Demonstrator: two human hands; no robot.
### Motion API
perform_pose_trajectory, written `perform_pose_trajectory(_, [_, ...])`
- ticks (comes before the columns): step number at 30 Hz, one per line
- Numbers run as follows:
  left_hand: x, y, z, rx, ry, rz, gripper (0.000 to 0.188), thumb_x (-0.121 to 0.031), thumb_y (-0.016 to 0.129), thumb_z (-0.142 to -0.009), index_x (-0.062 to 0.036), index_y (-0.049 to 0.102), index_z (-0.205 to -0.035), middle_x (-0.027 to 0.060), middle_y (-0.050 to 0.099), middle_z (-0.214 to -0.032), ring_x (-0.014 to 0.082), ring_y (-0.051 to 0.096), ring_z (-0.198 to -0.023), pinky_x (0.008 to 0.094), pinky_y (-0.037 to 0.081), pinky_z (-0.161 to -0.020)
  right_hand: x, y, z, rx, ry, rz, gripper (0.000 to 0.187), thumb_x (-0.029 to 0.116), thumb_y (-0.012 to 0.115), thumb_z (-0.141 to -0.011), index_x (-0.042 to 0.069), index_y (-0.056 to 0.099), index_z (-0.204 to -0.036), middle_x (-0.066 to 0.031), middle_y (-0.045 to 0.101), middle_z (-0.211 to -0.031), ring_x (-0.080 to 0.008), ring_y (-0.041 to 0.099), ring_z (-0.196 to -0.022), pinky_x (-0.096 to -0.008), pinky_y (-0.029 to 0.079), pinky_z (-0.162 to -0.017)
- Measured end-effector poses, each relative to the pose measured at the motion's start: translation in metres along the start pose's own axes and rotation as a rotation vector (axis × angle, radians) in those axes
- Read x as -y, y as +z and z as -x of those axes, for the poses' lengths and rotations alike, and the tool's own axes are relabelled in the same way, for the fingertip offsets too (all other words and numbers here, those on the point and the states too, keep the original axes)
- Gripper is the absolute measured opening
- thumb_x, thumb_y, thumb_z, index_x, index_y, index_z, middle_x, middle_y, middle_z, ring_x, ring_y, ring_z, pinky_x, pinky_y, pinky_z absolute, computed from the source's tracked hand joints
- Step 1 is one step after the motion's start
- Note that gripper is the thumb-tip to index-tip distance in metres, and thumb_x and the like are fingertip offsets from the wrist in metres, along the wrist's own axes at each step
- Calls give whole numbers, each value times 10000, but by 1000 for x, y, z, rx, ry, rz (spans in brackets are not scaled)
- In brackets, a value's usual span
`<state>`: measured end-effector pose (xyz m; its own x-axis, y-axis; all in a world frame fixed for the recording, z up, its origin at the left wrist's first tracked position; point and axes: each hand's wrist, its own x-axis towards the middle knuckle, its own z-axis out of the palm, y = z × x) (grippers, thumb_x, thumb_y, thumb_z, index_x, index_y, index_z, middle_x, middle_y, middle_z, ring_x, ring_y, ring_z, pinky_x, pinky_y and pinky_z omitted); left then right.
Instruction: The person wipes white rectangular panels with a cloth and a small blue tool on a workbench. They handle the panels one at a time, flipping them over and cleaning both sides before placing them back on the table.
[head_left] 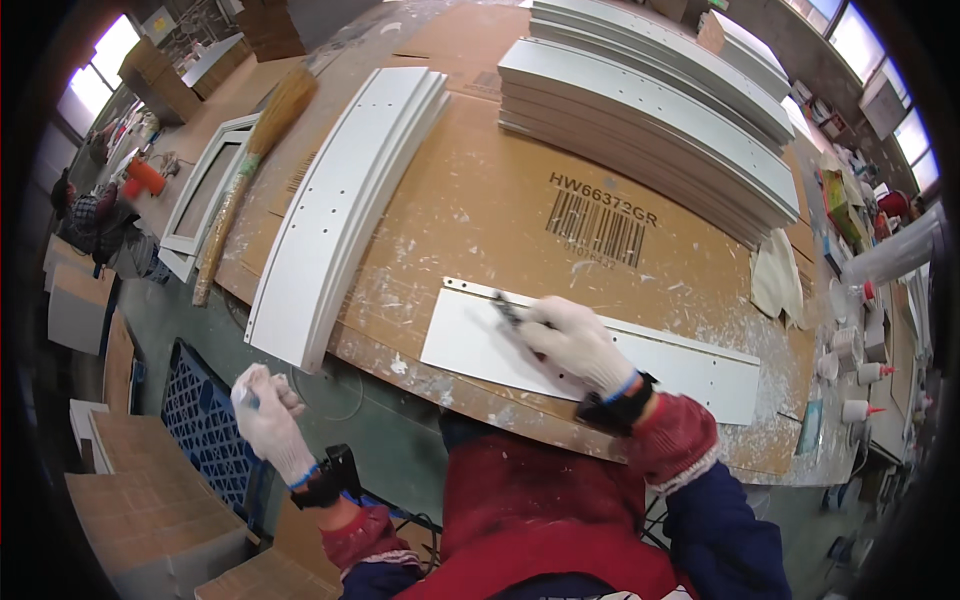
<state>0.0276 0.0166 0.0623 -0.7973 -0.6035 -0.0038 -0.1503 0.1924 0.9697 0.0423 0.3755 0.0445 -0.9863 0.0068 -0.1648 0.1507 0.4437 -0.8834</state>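
Observation:
A white board (680, 372) with small drilled holes and a groove along its far edge lies flat on the cardboard-covered table (450, 215). Over its left half, my right hand (575, 345), in a white glove, is closed around a small dark tool (508, 309). Blur hides the tool's exact kind, and whether it touches the board I cannot tell. My left hand (268, 420), also gloved, is held off the table's front edge with its fingers curled. Something whitish may be in them, but I cannot make it out.
Left of the board stands a stack of white boards (330, 205); larger stacks (640, 120) fill the back right. A long-handled brush (240, 180) lies at the left edge. Glue bottles (858, 411) stand far right, a blue plastic crate (205, 430) below left. Another person (105, 225) is far left.

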Motion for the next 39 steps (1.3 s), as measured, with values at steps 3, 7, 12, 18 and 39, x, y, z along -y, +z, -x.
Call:
perform_pose_trajectory(3, [-5, 9, 43, 287, 105, 223, 221, -241, 536, -968, -23, 571, -988, -7, 492, -703, 28, 434, -549, 168, 393, -486, -47, -44, 67, -241, 356, -42, 209, 232, 587, -841, 35, 658, -855, -122, 613, -704, -281, 614, -656, -384, 474, -601])
perform_pose_trajectory(7, [36, 76, 83, 486, 428, -356, 385, -157, 602, -906, -8, 542, -1256, 133, 628, -1019, 229, 610, -881, 348, 504, -788, -76, -48, 101, -547, 43, 565, 138, 152, 530, -869, 40, 603, -832, -135, 608, -687, -329, 607, -643, -437, 489, -584])
perform_pose_trajectory(12, [46, 122, 84, 527, 610, -677, 547, -177, 638, -852, -51, 476, -1359, 170, 563, -1176, 342, 541, -1055, 413, 438, -915, -33, 52, 50, -422, -258, 797, 78, 84, 529, -786, 47, 562, -846, -116, 600, -687, -258, 629, -534, -375, 509, -447])
perform_pose_trajectory(18, [44, 128, 85, 519, 622, -913, 548, -138, 631, -874, -49, 447, -1383, 177, 539, -1148, 337, 544, -1033, 402, 443, -905, -64, -7, 76, -560, -148, 889, 49, 60, 496, -820, 59, 545, -824, -81, 560, -643, -218, 601, -500, -376, 483, -400])
perform_pose_trajectory(39, [50, 61, 160, 671, -285, -147, 439, -118, 554, -913, -28, 490, -1338, 68, 615, -1073, 108, 629, -820, 225, 541, -562, -177, -204, 108, -668, 426, 966, 188, 224, 469, -921, 72, 560, -984, -224, 653, -884, -440, 630, -853, -558, 481, -708])
